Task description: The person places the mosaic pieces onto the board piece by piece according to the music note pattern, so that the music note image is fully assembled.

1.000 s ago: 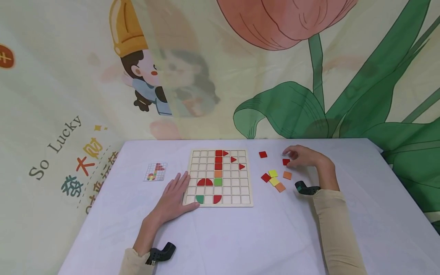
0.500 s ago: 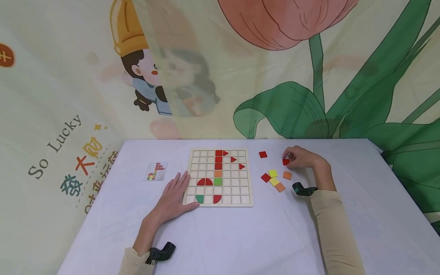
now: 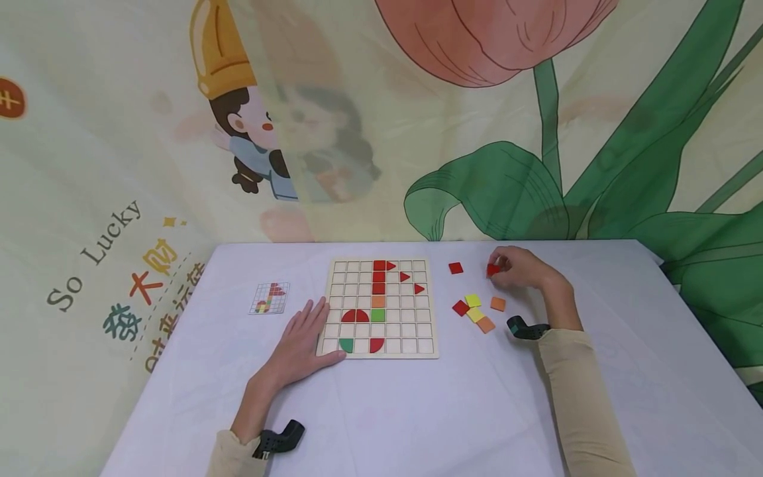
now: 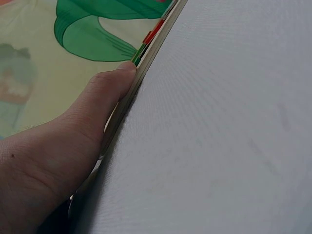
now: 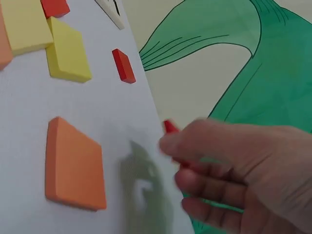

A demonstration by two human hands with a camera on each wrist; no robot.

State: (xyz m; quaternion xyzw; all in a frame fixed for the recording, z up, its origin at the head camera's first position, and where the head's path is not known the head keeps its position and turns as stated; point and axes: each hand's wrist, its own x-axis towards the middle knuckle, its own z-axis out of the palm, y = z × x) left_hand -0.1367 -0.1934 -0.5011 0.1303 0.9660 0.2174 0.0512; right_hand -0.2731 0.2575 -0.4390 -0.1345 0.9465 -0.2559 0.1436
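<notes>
Between thumb and fingers, my right hand (image 3: pixel 520 267) pinches a red square tile (image 3: pixel 492 270), lifted off the table in the right wrist view. My left hand (image 3: pixel 298 339) lies with straight fingers along the left edge of the wooden grid board (image 3: pixel 411 331), its thumb at the near corner. Set in the board are a column of red, orange and green squares (image 3: pixel 378 289), a few red triangles (image 3: pixel 405 277), a red half-round pair (image 3: pixel 355 316), a green quarter piece (image 3: pixel 346 345) and a red quarter piece (image 3: pixel 377 345).
Loose tiles lie right of the board: a red one (image 3: pixel 456 267) at the back, an orange one (image 3: pixel 498 304) near the right hand, and a cluster with yellow tiles (image 3: pixel 473 301). A small pattern card (image 3: pixel 269 298) lies left of the board. Behind the table hangs a printed cloth.
My right fingers have closed on the red tile and raised it from the table, moving slightly up and left. The left hand stays where it was on the board.
</notes>
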